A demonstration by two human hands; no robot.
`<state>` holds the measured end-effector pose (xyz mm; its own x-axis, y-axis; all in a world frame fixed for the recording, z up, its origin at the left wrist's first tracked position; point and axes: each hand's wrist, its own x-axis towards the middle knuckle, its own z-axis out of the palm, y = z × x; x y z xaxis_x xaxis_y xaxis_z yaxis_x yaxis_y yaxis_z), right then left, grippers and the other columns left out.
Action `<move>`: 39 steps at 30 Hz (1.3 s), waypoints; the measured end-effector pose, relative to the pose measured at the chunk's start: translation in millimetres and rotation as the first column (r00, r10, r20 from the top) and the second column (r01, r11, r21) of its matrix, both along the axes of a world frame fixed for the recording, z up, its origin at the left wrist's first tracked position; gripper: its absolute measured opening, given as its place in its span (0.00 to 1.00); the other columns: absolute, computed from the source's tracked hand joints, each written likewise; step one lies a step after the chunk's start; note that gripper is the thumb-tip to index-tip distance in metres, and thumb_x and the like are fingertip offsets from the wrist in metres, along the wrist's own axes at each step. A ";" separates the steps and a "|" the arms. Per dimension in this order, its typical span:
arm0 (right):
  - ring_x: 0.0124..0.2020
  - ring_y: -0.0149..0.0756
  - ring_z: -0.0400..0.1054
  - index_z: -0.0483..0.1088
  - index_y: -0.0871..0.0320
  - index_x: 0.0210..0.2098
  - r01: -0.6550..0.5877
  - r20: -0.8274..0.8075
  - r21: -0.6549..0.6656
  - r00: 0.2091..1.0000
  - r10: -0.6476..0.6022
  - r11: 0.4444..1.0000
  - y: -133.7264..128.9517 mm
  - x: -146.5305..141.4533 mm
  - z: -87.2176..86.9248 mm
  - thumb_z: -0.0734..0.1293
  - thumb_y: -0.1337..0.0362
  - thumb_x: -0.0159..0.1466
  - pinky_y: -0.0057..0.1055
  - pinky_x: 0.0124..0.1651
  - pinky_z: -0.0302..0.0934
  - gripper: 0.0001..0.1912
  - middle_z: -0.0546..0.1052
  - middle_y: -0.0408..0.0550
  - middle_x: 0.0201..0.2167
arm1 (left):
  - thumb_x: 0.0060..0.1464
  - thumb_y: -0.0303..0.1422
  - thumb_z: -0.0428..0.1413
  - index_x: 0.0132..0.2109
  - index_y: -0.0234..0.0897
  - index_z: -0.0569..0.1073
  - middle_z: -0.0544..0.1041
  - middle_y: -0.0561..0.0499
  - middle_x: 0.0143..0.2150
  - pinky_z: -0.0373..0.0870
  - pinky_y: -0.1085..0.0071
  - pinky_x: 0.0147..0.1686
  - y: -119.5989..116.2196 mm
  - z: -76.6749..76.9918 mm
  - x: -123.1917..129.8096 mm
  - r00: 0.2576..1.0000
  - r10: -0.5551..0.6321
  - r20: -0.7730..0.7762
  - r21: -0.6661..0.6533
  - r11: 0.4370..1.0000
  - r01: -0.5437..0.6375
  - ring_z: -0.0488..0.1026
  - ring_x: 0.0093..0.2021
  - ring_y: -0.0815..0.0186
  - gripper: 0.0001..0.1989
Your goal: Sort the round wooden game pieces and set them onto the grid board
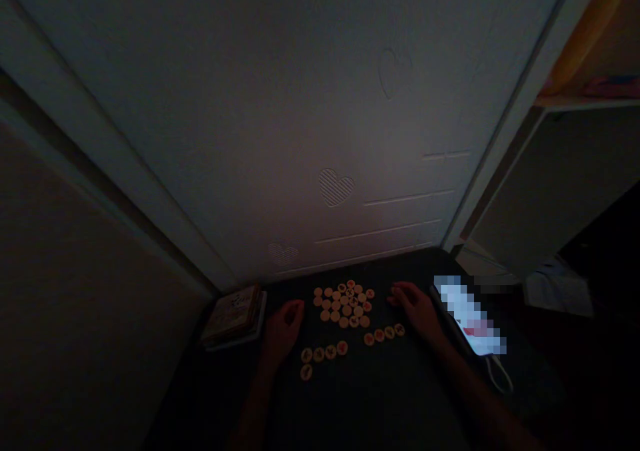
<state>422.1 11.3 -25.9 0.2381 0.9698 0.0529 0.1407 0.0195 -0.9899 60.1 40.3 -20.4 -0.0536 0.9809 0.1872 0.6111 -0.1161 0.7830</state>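
Observation:
Round wooden game pieces (347, 310), like Chinese chess discs, lie clustered on a dark tabletop; some show red or dark marks, others look blank. Nearer to me, a short row of marked discs (319, 354) sits on the left with a single disc (306, 372) below it. Another short row (379, 335) lies on the right. My left hand (285, 324) rests left of the cluster, fingers curled with thumb and forefinger meeting. My right hand (414, 304) is right of the cluster, its fingertips pinched together. Dim light hides what either hand holds, if anything.
A stack of books or boxes (233, 314) stands at the table's left edge. On the right lies a lit phone (470, 317) with a white cable (500, 374). A pale panel with embossed hearts (336, 187) rises behind the table, and a shelf (585, 102) is at right.

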 end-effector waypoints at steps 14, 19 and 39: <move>0.47 0.50 0.79 0.71 0.54 0.53 0.045 -0.010 0.036 0.999 -0.045 0.998 -7.1 -4.3 3.4 0.70 0.44 0.61 0.42 0.46 0.74 0.28 0.83 0.54 0.45 | 0.59 0.48 0.53 0.45 0.40 0.79 0.84 0.49 0.37 0.77 0.66 0.38 -2.7 4.5 2.8 1.000 0.018 -0.019 0.001 1.000 -0.018 0.81 0.37 0.58 0.19; 0.44 0.49 0.79 0.72 0.54 0.54 0.062 0.096 0.014 0.993 -0.063 0.998 -23.8 -2.0 -0.2 0.68 0.45 0.63 0.41 0.44 0.74 0.27 0.82 0.53 0.43 | 0.58 0.48 0.53 0.44 0.41 0.79 0.84 0.49 0.36 0.77 0.66 0.37 -3.2 6.2 2.4 1.000 0.014 -0.017 0.006 1.000 -0.014 0.82 0.37 0.58 0.18; 0.35 0.46 0.77 0.77 0.51 0.38 0.053 0.474 -0.021 0.880 -0.037 0.998 -90.6 1.8 -4.6 0.67 0.46 0.63 0.39 0.38 0.71 0.17 0.82 0.50 0.35 | 0.59 0.49 0.52 0.45 0.40 0.78 0.84 0.49 0.36 0.76 0.65 0.38 -3.2 5.6 3.6 1.000 0.000 -0.011 0.005 1.000 0.000 0.81 0.37 0.58 0.20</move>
